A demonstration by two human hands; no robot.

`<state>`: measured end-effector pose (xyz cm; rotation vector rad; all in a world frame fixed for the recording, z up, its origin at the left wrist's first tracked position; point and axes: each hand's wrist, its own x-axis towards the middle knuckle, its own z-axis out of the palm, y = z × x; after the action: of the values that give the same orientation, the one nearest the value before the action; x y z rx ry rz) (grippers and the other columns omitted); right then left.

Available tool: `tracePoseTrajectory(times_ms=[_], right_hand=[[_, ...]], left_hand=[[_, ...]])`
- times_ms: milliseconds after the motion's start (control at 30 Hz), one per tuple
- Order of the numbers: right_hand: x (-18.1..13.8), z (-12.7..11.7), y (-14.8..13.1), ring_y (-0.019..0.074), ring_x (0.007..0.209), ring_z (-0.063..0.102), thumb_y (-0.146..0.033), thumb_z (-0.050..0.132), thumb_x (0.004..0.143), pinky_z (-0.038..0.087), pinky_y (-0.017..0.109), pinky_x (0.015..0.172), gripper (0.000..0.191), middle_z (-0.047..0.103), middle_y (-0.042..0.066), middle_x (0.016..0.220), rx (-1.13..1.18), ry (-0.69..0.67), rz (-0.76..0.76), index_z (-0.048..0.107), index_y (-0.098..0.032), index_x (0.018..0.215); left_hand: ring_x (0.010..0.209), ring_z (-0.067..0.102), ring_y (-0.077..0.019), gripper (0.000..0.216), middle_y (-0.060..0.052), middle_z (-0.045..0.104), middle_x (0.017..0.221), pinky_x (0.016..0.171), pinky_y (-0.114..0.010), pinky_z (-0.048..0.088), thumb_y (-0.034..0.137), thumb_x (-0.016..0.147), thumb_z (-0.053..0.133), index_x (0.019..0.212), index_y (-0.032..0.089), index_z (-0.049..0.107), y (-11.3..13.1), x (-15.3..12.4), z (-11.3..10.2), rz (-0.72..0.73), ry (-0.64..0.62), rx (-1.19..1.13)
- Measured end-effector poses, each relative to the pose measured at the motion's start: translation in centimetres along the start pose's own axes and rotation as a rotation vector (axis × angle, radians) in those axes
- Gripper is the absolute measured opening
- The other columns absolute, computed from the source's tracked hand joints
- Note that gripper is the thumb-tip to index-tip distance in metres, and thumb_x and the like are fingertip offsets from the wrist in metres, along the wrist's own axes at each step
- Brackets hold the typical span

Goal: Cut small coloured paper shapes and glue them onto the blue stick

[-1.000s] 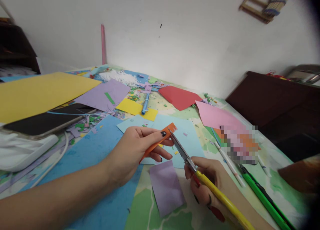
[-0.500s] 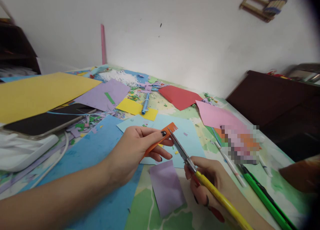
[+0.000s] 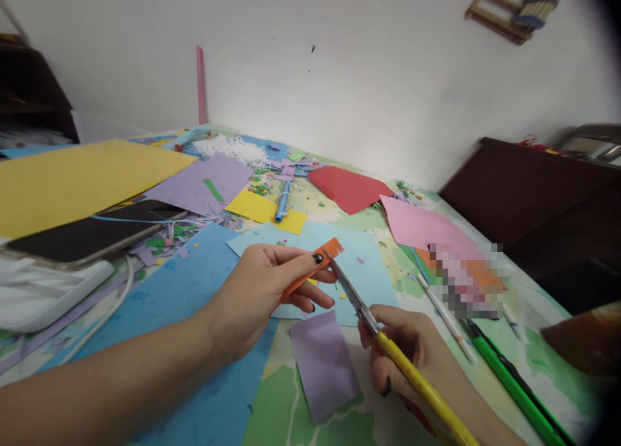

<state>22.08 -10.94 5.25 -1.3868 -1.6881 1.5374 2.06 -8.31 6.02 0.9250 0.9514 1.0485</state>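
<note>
My left hand (image 3: 272, 284) pinches a narrow strip of orange paper (image 3: 324, 250) between thumb and fingers. Short slits fringe the strip's far end. In my right hand (image 3: 407, 349) is a pair of scissors (image 3: 356, 297) with a long yellow handle; a bit of red shows below it, mostly hidden by my fingers. The blade tips meet the orange strip at its edge, just past my left thumb. Under my hands lie a light blue paper sheet (image 3: 371, 255) and, nearer me, a small purple paper piece (image 3: 325, 368).
At left are a phone (image 3: 97, 232), a white plastic holder (image 3: 53, 297), a large yellow sheet (image 3: 87, 180) and paper scraps. A rolled blue paper (image 3: 282, 201) and red paper (image 3: 347, 188) lie farther back. A green cutter (image 3: 514, 378) and pink paper (image 3: 427, 223) are at right.
The scissor handles have drawn closer together, the yellow one shifting slightly left, and the blade tips have moved slightly along the strip. My left hand stays nearly still.
</note>
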Motion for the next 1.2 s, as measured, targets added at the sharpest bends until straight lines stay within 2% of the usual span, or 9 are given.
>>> tracePoseTrajectory(times_ms=[133, 300, 433, 633, 933, 1067, 1200], right_hand=[[-0.11, -0.11, 0.09, 0.005, 0.041, 0.034, -0.064, 0.075, 0.052, 0.026, 0.017, 0.039, 0.056, 0.046, -0.005, 0.046, 0.043, -0.023, -0.024, 0.048, -0.017, 0.067], [-0.05, -0.57, 0.69, 0.0044, 0.041, 0.03, -0.073, 0.067, 0.057, 0.024, 0.018, 0.039, 0.062, 0.045, -0.005, 0.048, 0.014, -0.1, -0.102, 0.047, -0.017, 0.074], [-0.13, -0.51, 0.71, 0.003, 0.039, 0.028, -0.069, 0.069, 0.059, 0.021, 0.017, 0.037, 0.059, 0.045, -0.006, 0.047, 0.011, -0.1, -0.115, 0.047, -0.017, 0.074], [-0.17, -0.05, 0.23, 0.0032, 0.041, 0.029, -0.058, 0.076, 0.058, 0.022, 0.016, 0.038, 0.052, 0.044, -0.006, 0.046, 0.028, -0.049, -0.047, 0.045, -0.017, 0.068], [0.04, 0.14, 0.79, 0.0039, 0.042, 0.031, -0.055, 0.076, 0.059, 0.023, 0.016, 0.038, 0.048, 0.048, -0.004, 0.047, 0.028, 0.008, -0.033, 0.049, -0.016, 0.066], [-0.01, 0.03, 0.59, 0.0037, 0.042, 0.031, -0.058, 0.078, 0.055, 0.024, 0.016, 0.038, 0.053, 0.044, -0.006, 0.046, 0.03, 0.007, -0.04, 0.048, -0.016, 0.066], [0.01, -0.25, 0.48, 0.0028, 0.039, 0.031, -0.064, 0.075, 0.056, 0.026, 0.016, 0.037, 0.057, 0.045, -0.006, 0.047, 0.084, -0.062, -0.078, 0.048, -0.016, 0.071]], left_hand=[[0.055, 0.065, -0.0099, 0.024, -0.008, 0.072, 0.084, 0.048, -0.017, 0.044, 0.038, 0.075, 0.069, 0.074, 0.014, 0.074, 0.04, -0.03, -0.02, 0.004, -0.01, -0.007], [0.055, 0.065, -0.0093, 0.024, -0.007, 0.072, 0.083, 0.048, -0.016, 0.044, 0.038, 0.076, 0.068, 0.077, 0.014, 0.074, 0.06, -0.03, 0.03, 0.003, -0.02, -0.009], [0.054, 0.065, -0.0095, 0.025, -0.008, 0.072, 0.082, 0.048, -0.016, 0.045, 0.038, 0.076, 0.068, 0.078, 0.014, 0.075, 0.02, 0.02, 0.01, 0.007, -0.017, -0.004], [0.055, 0.065, -0.0093, 0.025, -0.007, 0.072, 0.082, 0.048, -0.015, 0.044, 0.038, 0.076, 0.068, 0.076, 0.014, 0.074, -0.07, 0.02, -0.09, 0.02, -0.021, 0.003], [0.054, 0.064, -0.0097, 0.025, -0.008, 0.072, 0.083, 0.047, -0.016, 0.045, 0.038, 0.075, 0.069, 0.076, 0.013, 0.074, -0.08, 0.18, 0.08, 0.012, 0.016, 0.003], [0.055, 0.065, -0.0097, 0.025, -0.008, 0.073, 0.083, 0.047, -0.016, 0.044, 0.038, 0.074, 0.07, 0.076, 0.013, 0.074, -0.12, 0.12, 0.05, 0.008, 0.012, -0.002], [0.054, 0.065, -0.0097, 0.025, -0.008, 0.073, 0.082, 0.046, -0.015, 0.045, 0.038, 0.075, 0.069, 0.076, 0.014, 0.074, -0.06, 0.09, 0.0, 0.012, -0.001, -0.002]])
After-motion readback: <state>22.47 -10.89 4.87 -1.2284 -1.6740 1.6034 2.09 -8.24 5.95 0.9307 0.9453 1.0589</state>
